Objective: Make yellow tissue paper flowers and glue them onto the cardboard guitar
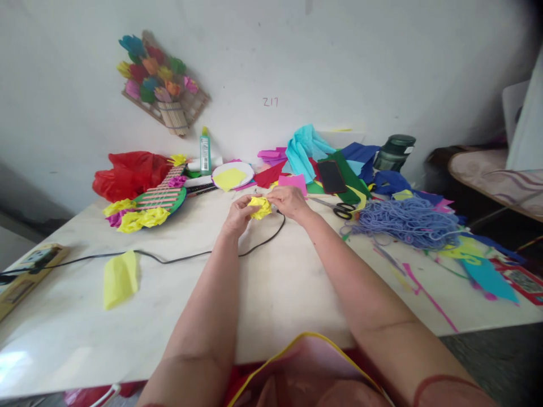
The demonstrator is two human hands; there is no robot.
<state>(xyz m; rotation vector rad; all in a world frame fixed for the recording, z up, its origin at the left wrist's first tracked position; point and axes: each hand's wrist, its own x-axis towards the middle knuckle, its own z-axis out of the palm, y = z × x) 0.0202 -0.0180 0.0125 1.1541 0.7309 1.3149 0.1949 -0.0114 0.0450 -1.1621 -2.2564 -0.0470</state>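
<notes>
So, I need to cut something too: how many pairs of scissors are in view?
1: the black-handled scissors on the table, between the right hand and the blue yarn. More could be hidden under the coloured paper.

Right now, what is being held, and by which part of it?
The crumpled yellow paper: the left hand pinches its left side; the right hand is at its upper right edge, its exact grip unclear.

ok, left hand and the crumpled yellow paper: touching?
Touching. The head view shows the left hand gripping the crumpled yellow paper, thumb over its left edge.
</notes>
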